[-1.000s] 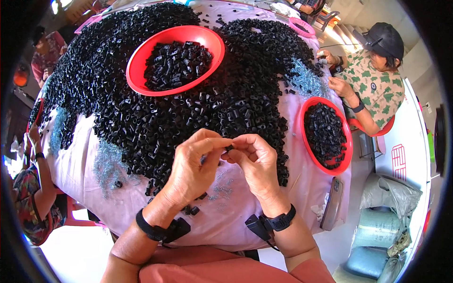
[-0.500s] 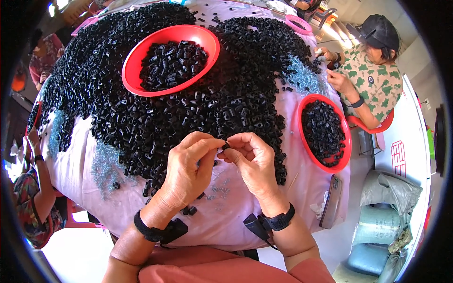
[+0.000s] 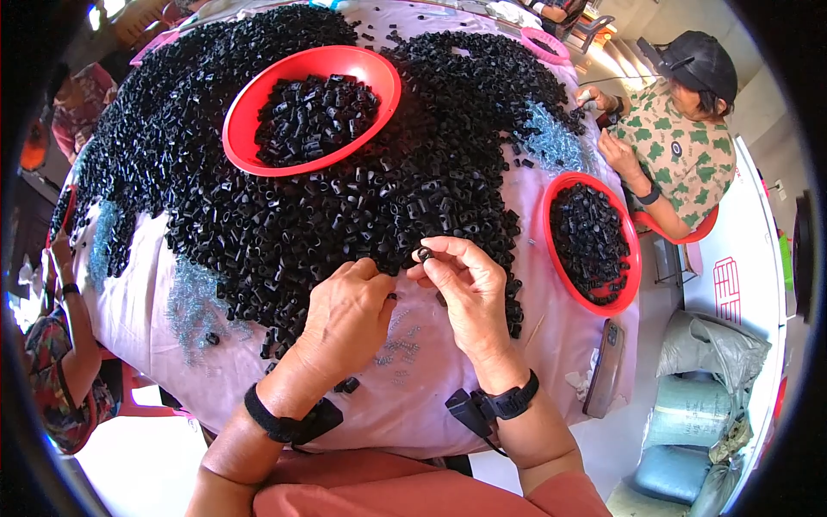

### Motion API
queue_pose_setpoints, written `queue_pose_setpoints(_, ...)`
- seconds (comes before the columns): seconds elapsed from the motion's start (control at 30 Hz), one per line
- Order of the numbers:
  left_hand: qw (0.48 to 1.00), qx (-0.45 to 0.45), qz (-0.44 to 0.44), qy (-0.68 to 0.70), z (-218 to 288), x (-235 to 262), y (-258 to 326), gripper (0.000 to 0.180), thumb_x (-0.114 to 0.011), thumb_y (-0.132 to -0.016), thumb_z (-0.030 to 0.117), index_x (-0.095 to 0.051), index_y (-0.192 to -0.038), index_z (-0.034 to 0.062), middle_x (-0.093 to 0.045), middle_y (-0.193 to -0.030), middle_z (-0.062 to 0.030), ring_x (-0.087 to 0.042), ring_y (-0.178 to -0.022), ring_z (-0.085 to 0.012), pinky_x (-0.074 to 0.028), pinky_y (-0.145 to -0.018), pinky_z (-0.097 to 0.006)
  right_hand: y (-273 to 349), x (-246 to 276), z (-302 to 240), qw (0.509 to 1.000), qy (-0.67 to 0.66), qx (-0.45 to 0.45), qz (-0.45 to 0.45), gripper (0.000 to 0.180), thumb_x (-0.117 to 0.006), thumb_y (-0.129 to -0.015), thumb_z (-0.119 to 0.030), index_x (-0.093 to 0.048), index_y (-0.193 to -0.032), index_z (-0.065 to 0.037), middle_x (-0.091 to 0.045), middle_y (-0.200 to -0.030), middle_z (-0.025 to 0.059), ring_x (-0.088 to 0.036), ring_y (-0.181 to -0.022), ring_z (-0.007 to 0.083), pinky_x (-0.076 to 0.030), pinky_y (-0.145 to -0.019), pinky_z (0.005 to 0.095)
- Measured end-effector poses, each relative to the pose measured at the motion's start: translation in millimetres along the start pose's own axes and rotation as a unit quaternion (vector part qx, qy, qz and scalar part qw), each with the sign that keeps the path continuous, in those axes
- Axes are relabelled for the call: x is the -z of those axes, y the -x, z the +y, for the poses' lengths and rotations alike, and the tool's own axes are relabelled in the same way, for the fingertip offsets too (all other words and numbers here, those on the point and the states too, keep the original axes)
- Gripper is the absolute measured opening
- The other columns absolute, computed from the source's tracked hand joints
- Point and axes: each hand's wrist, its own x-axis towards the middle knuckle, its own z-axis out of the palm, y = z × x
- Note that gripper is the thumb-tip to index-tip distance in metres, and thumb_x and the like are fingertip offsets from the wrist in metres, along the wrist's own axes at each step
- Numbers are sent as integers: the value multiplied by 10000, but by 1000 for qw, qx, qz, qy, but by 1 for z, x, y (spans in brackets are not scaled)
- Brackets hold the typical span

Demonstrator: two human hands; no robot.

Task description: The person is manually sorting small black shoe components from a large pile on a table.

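Between the thumb and index finger of my right hand is a small black tubular plastic piece, held just above the near edge of a heap. My left hand sits close beside it, knuckles up and fingers curled. A black bit shows at its thumb side, but what the fingers hold is hidden. Under and beyond both hands spreads the large heap of loose black plastic pieces. Small shiny coils like springs lie on the pink cloth between my wrists.
A red basin of black pieces rests on the heap; another red basin stands at the right. A phone lies near the table's right edge. More coils lie left. A co-worker sits right; others sit left.
My hands were together at one black piece; now they are apart. The left has drawn back and turned knuckles up, while the right has tilted its piece upward.
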Motion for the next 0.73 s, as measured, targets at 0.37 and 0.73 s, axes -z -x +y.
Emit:
queue_pose_setpoints(0.37, 999, 17, -22, -38, 0, -3, -1, 97, -682, -775, 39, -637, -860, 27, -610, -886, -130, -627, -876, -347, -524, -725, -455, -1, 1, 4, 999, 8, -29, -20, 197, -622, -976, 5, -668, -1167, 15, -702, -1008, 54, -705, -876, 131, -596, -809, 274)
queue_pose_setpoints(0.73, 997, -28, -55, -37, -4, -2, -2, 201, -661, -790, 34, -628, -987, 20, -606, -941, -146, -617, -948, -350, -531, -800, -432, -2, 1, 2, 999, 5, -39, -19, 203, -617, -975, 7, -667, -1172, 11, -708, -989, 58, -711, -873, 135, -597, -803, 272)
